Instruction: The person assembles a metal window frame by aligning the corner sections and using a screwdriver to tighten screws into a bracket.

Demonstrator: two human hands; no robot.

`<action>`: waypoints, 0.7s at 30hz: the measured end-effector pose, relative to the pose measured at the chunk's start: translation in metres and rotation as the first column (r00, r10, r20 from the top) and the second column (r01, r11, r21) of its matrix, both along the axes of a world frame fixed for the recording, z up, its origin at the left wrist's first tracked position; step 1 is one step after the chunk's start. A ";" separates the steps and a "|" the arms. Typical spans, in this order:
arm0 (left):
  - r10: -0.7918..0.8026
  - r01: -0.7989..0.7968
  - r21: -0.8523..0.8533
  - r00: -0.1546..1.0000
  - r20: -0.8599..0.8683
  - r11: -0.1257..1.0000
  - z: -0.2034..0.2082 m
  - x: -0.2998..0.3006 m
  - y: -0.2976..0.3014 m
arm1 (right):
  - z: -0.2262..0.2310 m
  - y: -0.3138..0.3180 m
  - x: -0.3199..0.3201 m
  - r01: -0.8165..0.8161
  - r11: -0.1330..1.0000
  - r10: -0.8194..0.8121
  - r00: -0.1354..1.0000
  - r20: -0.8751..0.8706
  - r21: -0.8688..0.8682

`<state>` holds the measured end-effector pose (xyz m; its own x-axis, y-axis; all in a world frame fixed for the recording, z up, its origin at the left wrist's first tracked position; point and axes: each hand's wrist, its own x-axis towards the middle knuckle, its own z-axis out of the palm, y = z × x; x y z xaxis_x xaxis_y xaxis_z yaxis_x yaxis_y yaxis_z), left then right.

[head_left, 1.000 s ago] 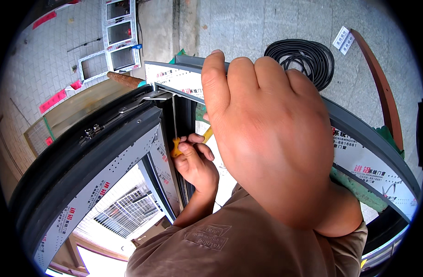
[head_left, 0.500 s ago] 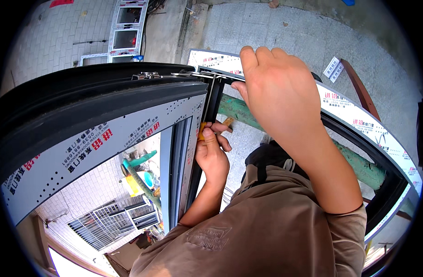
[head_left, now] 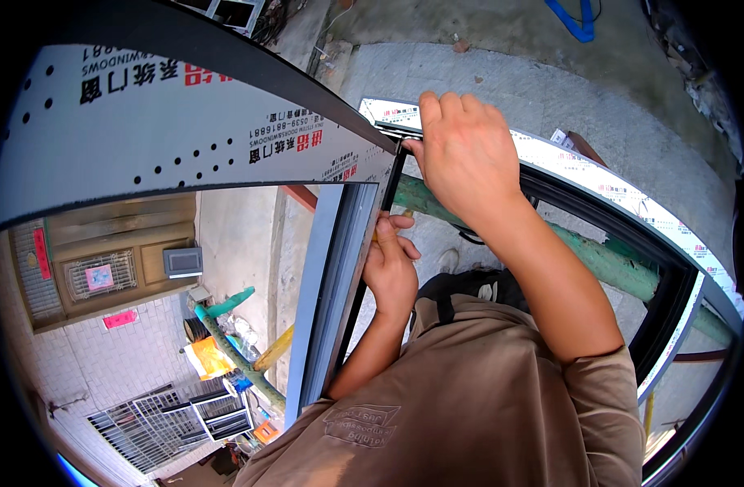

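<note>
My right hand is closed over the top bar of a dark window frame covered with white printed protective film, its thumb on the near side close to the corner. At left, a window sash with the same kind of film stands at an angle to the frame, meeting it near that corner. Lower down, my left hand is at the sash's upright edge, fingers bent and pinched together. A bit of yellow shows at its fingertips; most of what it holds is hidden.
A green pipe runs across behind the frame opening. Through the sash opening appear a yellow pole, a barred window and a wooden door. A blue strap lies on the pavement beyond.
The sash has swung, its far end now higher in view and its filmed face showing larger. The metal hinge arm along its top is now hidden. Both hands keep nearly the same hold.
</note>
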<state>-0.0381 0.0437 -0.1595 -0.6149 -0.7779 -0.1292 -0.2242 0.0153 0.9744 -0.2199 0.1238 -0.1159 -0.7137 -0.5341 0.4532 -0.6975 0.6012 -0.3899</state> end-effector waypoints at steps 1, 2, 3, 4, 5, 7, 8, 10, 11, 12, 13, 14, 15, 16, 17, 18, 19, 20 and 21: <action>0.007 -0.007 0.002 1.000 -0.005 1.000 -0.002 0.000 -0.001 | 0.001 -0.002 0.001 0.008 1.000 -0.008 1.000 0.007 0.007; 0.013 -0.013 0.003 1.000 -0.011 1.000 -0.005 0.001 -0.003 | 0.003 -0.004 0.002 0.016 1.000 -0.016 1.000 0.013 0.012; 0.018 -0.018 0.003 1.000 -0.016 1.000 -0.006 0.000 -0.004 | 0.003 -0.005 0.002 0.029 1.000 -0.029 1.000 0.007 0.008; 0.017 -0.018 -0.023 1.000 -0.014 1.000 -0.007 -0.001 -0.004 | 0.003 -0.007 0.002 0.042 0.999 -0.042 0.999 0.002 0.004; 0.016 -0.017 -0.048 1.000 -0.011 0.999 -0.007 -0.002 -0.003 | 0.001 -0.009 0.003 0.055 0.998 -0.055 0.998 -0.002 0.001; 0.021 -0.021 -0.084 1.000 -0.005 0.996 -0.007 -0.003 -0.003 | -0.001 -0.009 0.002 0.062 0.998 -0.062 0.998 -0.015 0.006; 0.028 -0.028 -0.092 1.000 -0.001 0.995 -0.008 -0.004 -0.002 | -0.002 -0.009 0.003 0.064 0.998 -0.063 0.998 -0.021 0.011; 0.044 -0.045 -0.135 0.999 -0.007 0.990 -0.011 -0.006 -0.001 | -0.003 -0.011 0.003 0.078 0.997 -0.078 0.997 -0.018 0.022; 0.041 -0.041 -0.125 0.999 -0.005 0.991 -0.012 -0.007 -0.002 | -0.002 -0.011 0.003 0.088 0.996 -0.087 0.996 -0.017 0.024; 0.037 -0.038 -0.115 0.999 -0.003 0.993 -0.012 -0.007 -0.003 | -0.001 -0.011 0.003 0.085 0.996 -0.084 0.996 -0.018 0.030; 0.034 -0.034 -0.105 0.999 -0.001 0.994 -0.012 -0.007 -0.003 | 0.000 -0.010 0.003 0.082 0.996 -0.082 0.996 -0.019 0.037; 0.050 -0.050 -0.069 0.999 0.001 0.996 -0.008 -0.006 -0.001 | -0.001 -0.010 0.004 0.080 0.996 -0.080 0.997 -0.016 0.039; 0.041 -0.040 -0.072 0.999 0.012 0.997 -0.004 -0.006 -0.001 | -0.002 -0.009 0.003 0.077 0.997 -0.076 0.997 -0.015 0.024; 0.032 -0.030 -0.074 0.999 0.023 0.997 0.000 -0.007 -0.001 | -0.003 -0.009 0.003 0.072 0.997 -0.072 0.997 -0.015 0.010; 0.028 -0.025 -0.078 0.999 0.037 0.997 0.002 -0.006 -0.001 | -0.003 -0.009 0.004 0.064 0.998 -0.064 0.998 -0.013 -0.005; 0.024 -0.022 -0.082 0.999 0.030 0.996 0.001 -0.005 -0.002 | -0.002 -0.009 0.004 0.063 0.998 -0.063 0.998 -0.004 0.026; 0.022 -0.020 -0.086 1.000 0.022 0.996 -0.002 -0.004 -0.002 | -0.001 -0.008 0.005 0.061 0.997 -0.061 0.998 0.005 0.057; 0.021 -0.019 -0.090 1.000 0.013 0.996 -0.003 -0.004 -0.003 | 0.001 -0.008 0.005 0.057 0.994 -0.058 0.998 0.013 0.088; 0.019 -0.018 -0.081 1.000 0.015 0.997 -0.003 -0.003 -0.003 | 0.003 -0.007 0.005 0.055 0.995 -0.057 0.998 0.023 0.088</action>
<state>-0.0415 0.0408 -0.1621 -0.5987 -0.7974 -0.0753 -0.2403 0.0892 0.9666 -0.2151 0.1165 -0.1127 -0.7545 -0.5293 0.3880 -0.6520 0.6716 -0.3518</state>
